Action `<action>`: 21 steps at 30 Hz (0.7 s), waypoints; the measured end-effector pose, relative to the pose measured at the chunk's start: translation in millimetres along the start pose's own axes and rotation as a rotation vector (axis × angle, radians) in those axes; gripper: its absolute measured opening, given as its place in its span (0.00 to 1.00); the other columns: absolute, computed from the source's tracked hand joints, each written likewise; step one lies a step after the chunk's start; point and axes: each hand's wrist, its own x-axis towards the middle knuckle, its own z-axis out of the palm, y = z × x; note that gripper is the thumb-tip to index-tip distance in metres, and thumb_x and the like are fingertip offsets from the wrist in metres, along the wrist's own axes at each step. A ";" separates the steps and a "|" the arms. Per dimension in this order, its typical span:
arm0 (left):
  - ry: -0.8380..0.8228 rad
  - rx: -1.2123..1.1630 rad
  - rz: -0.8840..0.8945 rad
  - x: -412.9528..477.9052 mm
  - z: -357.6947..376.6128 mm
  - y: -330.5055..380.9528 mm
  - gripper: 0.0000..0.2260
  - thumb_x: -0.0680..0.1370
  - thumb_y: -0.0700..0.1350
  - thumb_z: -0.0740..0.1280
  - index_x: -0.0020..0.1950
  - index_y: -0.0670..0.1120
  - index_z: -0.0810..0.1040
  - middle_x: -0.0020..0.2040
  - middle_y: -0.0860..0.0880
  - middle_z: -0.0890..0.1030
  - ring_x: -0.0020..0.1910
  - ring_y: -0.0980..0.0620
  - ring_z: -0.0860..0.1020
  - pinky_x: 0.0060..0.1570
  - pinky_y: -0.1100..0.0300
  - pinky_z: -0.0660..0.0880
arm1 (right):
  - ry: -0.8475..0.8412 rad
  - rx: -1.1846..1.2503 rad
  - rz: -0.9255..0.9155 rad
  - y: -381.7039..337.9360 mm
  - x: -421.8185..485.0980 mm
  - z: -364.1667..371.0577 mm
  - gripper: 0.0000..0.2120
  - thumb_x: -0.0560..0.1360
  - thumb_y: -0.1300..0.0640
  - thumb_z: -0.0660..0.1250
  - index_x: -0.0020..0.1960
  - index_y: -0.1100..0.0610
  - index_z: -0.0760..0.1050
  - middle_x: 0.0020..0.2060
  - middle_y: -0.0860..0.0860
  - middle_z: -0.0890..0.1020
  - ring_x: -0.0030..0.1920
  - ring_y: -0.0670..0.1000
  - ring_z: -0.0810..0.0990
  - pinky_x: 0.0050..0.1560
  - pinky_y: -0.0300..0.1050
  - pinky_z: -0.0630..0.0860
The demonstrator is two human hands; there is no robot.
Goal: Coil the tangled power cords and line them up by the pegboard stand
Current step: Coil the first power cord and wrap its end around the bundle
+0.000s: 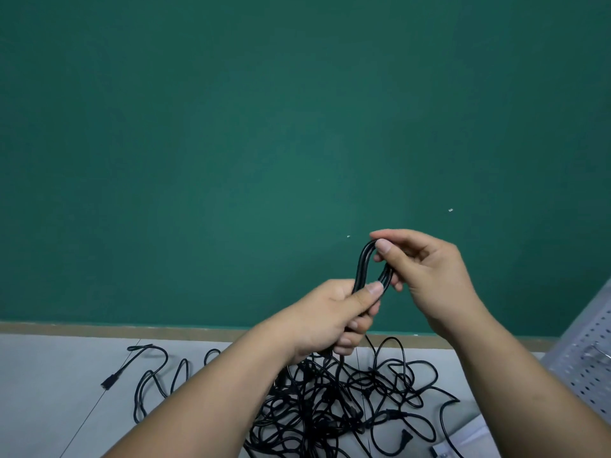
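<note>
While a tangle of power cords [330, 401] sprawls at six o'clock, the left hand [327, 322] grips a folded coil [360, 266] upright, likely to hold loops together; the right hand [429, 276] pinches its top bend. The pegboard stand [582, 385] sits at four o'clock, green wall [264, 127] beyond.

A person is holding a coil of cord [363, 266] up in front of a wall [231, 127]. The left hand [327, 322] is gripping its lower part; the right hand [426, 272] is pinching its top loop from the right. Below the hands, a pile of tangled cords [347, 404] is lying on a flat surface [49, 391] running back to the wall. A pegboard stand [585, 361] is sitting at the far right, near the pile.
</note>
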 end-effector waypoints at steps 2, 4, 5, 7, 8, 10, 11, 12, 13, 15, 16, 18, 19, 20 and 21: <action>0.011 -0.047 0.033 1.0 -1.0 -1.1 0.14 0.88 0.54 0.58 0.46 0.48 0.67 0.33 0.52 0.63 0.27 0.55 0.61 0.26 0.63 0.62 | 0.025 0.069 0.043 1.5 -0.1 1.0 0.13 0.77 0.52 0.73 0.60 0.54 0.85 0.45 0.56 0.88 0.30 0.49 0.76 0.32 0.39 0.76; 0.134 -0.170 0.083 4.5 -5.1 -2.4 0.13 0.88 0.53 0.57 0.47 0.48 0.66 0.32 0.52 0.64 0.27 0.54 0.62 0.26 0.63 0.63 | -0.003 0.094 0.155 6.0 -0.6 5.7 0.18 0.79 0.47 0.68 0.64 0.54 0.82 0.54 0.56 0.87 0.36 0.52 0.83 0.37 0.41 0.81; 0.218 -0.249 0.115 6.8 -8.5 -2.1 0.13 0.88 0.53 0.57 0.47 0.48 0.66 0.32 0.52 0.64 0.27 0.54 0.62 0.26 0.62 0.63 | -0.054 0.086 0.237 9.4 -1.7 8.9 0.21 0.80 0.43 0.65 0.65 0.55 0.81 0.57 0.54 0.87 0.41 0.54 0.86 0.40 0.43 0.83; 0.380 -0.397 0.177 11.1 -17.2 -0.3 0.13 0.88 0.52 0.57 0.47 0.47 0.67 0.31 0.52 0.65 0.26 0.55 0.62 0.25 0.62 0.63 | -0.235 -0.002 0.381 19.0 -8.0 15.3 0.26 0.83 0.39 0.56 0.66 0.55 0.80 0.59 0.52 0.87 0.51 0.55 0.88 0.49 0.49 0.86; 0.446 -0.458 0.202 13.1 -21.6 0.3 0.13 0.88 0.52 0.57 0.48 0.47 0.67 0.31 0.52 0.65 0.26 0.55 0.62 0.25 0.63 0.63 | -0.346 -0.072 0.428 24.7 -11.9 19.0 0.28 0.84 0.38 0.52 0.65 0.55 0.81 0.57 0.52 0.88 0.54 0.53 0.88 0.55 0.50 0.85; 0.553 -0.543 0.242 16.2 -28.1 2.1 0.13 0.88 0.52 0.58 0.48 0.47 0.67 0.30 0.52 0.64 0.25 0.55 0.62 0.23 0.63 0.62 | -0.539 -0.144 0.478 34.0 -20.3 26.7 0.31 0.85 0.37 0.49 0.64 0.55 0.82 0.55 0.51 0.89 0.58 0.50 0.87 0.63 0.47 0.81; 0.600 -0.578 0.260 16.8 -31.7 3.9 0.13 0.89 0.52 0.58 0.47 0.47 0.67 0.30 0.52 0.64 0.25 0.55 0.61 0.23 0.63 0.61 | -0.612 -0.145 0.493 38.0 -23.0 29.9 0.30 0.84 0.36 0.50 0.65 0.56 0.82 0.56 0.50 0.88 0.59 0.50 0.86 0.65 0.46 0.79; 0.647 -0.615 0.282 16.7 -36.2 6.7 0.13 0.89 0.51 0.57 0.47 0.47 0.67 0.30 0.53 0.64 0.24 0.56 0.61 0.22 0.63 0.60 | -0.672 -0.151 0.496 42.7 -25.0 32.3 0.28 0.84 0.37 0.53 0.64 0.55 0.82 0.56 0.51 0.88 0.60 0.50 0.86 0.67 0.45 0.78; 0.697 -0.656 0.310 16.0 -42.3 10.1 0.13 0.89 0.51 0.57 0.46 0.48 0.67 0.29 0.53 0.64 0.24 0.56 0.60 0.22 0.63 0.59 | -0.742 -0.188 0.473 47.3 -26.4 33.4 0.25 0.85 0.39 0.56 0.63 0.55 0.82 0.57 0.50 0.88 0.60 0.50 0.85 0.69 0.45 0.77; 0.801 -0.702 0.380 12.0 -59.6 15.9 0.14 0.89 0.51 0.56 0.46 0.48 0.67 0.29 0.53 0.64 0.24 0.56 0.59 0.22 0.64 0.58 | -0.903 -0.379 0.411 61.7 -30.3 31.4 0.16 0.84 0.40 0.63 0.58 0.50 0.83 0.53 0.45 0.88 0.56 0.45 0.85 0.67 0.46 0.76; 0.858 -0.683 0.411 9.7 -69.9 16.7 0.14 0.89 0.52 0.56 0.45 0.49 0.66 0.29 0.53 0.64 0.24 0.55 0.59 0.22 0.63 0.58 | -0.965 -0.495 0.400 69.4 -32.6 29.4 0.13 0.83 0.40 0.66 0.54 0.47 0.82 0.48 0.42 0.87 0.49 0.42 0.83 0.61 0.45 0.76; 0.973 -0.568 0.436 3.8 -88.6 13.7 0.15 0.89 0.53 0.55 0.45 0.49 0.66 0.30 0.53 0.64 0.25 0.55 0.59 0.23 0.62 0.59 | -0.960 -0.628 0.389 80.9 -33.2 26.1 0.09 0.82 0.42 0.69 0.51 0.46 0.82 0.40 0.44 0.85 0.39 0.43 0.76 0.48 0.47 0.73; 1.023 -0.494 0.431 0.3 -95.8 11.4 0.15 0.89 0.53 0.55 0.45 0.49 0.65 0.30 0.53 0.65 0.26 0.54 0.59 0.24 0.62 0.60 | -0.909 -0.631 0.383 81.7 -30.5 24.1 0.07 0.82 0.44 0.70 0.52 0.47 0.83 0.40 0.48 0.86 0.38 0.44 0.75 0.45 0.47 0.72; 1.063 -0.414 0.419 -3.3 -101.5 9.0 0.15 0.89 0.54 0.55 0.45 0.49 0.65 0.30 0.54 0.65 0.26 0.54 0.60 0.24 0.61 0.60 | -0.850 -0.610 0.367 78.0 -26.1 21.8 0.06 0.83 0.47 0.70 0.52 0.48 0.83 0.39 0.51 0.86 0.36 0.45 0.75 0.43 0.46 0.71; 1.093 -0.331 0.404 -6.3 -106.2 7.1 0.15 0.89 0.54 0.55 0.45 0.49 0.64 0.31 0.54 0.66 0.26 0.54 0.60 0.25 0.61 0.61 | -0.785 -0.575 0.330 69.7 -20.6 18.8 0.05 0.83 0.49 0.70 0.53 0.48 0.84 0.37 0.50 0.85 0.35 0.45 0.75 0.41 0.46 0.71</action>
